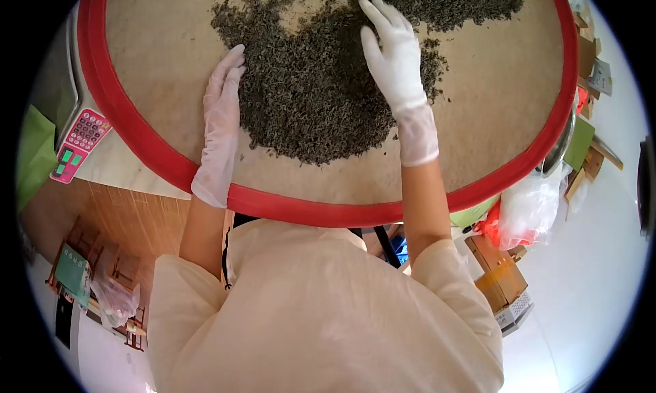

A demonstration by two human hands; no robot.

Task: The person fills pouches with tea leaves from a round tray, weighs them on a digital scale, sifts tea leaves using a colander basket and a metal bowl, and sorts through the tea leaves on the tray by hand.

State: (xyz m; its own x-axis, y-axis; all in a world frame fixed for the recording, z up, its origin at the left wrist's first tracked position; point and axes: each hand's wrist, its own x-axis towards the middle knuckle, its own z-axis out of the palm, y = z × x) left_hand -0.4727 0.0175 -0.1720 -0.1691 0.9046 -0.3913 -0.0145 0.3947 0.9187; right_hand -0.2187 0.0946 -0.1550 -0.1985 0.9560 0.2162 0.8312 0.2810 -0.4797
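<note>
Dark, curled dried leaves that look like tea (307, 106) lie in a broad heap on a large round tray with a red rim (314, 214). My left hand (222, 86), in a thin whitish glove, rests along the heap's left edge with its fingers stretched out, holding nothing that I can see. Over the heap's right part is my right hand (394, 55), gloved in white. Its fingers point forward and the thumb stands apart, with the fingertips at the leaves. Whether it presses into them I cannot tell.
More leaves (465, 4) spread at the tray's far right. A scale with a pink keypad (85, 137) stands left of the rim. To the right are clear plastic bags (529, 212) and cardboard boxes (499, 277). A wooden chair (123, 267) is at the lower left.
</note>
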